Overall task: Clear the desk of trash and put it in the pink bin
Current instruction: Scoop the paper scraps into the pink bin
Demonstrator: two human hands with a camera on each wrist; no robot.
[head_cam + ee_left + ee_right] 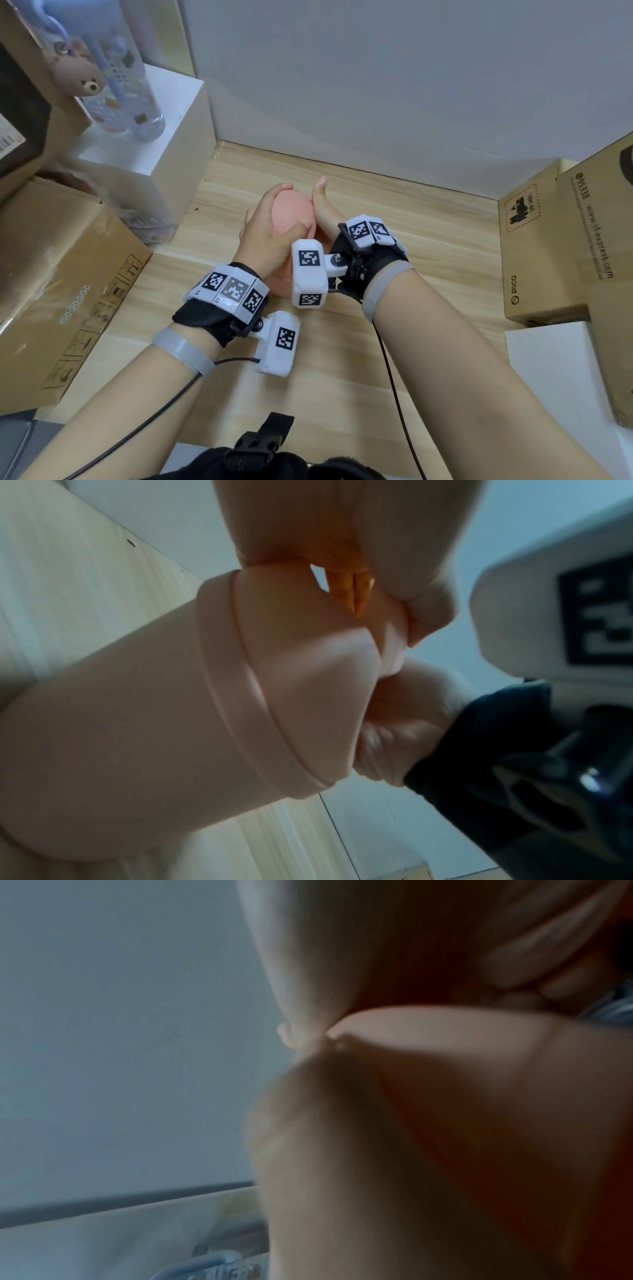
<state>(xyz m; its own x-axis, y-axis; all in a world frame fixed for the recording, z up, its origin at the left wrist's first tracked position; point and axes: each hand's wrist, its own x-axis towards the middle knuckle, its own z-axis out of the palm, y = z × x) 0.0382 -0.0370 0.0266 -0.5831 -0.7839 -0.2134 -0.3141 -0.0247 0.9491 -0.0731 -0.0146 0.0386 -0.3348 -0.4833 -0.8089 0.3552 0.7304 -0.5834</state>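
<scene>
The pink bin [279, 284] stands on the wooden desk [342, 370] near the back wall, capped by a rounded pink lid [291, 214]. My left hand [270, 222] curls over that lid, thumb across its near side. My right hand [325, 212] clasps the bin's right side with the thumb pointing up; its fingers wrap out of sight. From the left wrist, the bin [137, 723] fills the frame, my left hand [308, 520] on the lid [308, 656] and the heel of my right hand [394, 723] pressed against it. The right wrist view is dark and blurred.
A large cardboard box [68, 291] lies at the left. A white block [164, 137] behind it carries a clear bottle [126, 85] and a plush bear [82, 78]. Cardboard boxes [541, 246] and a white box [555, 370] line the right. A grey wall [411, 85] closes the back.
</scene>
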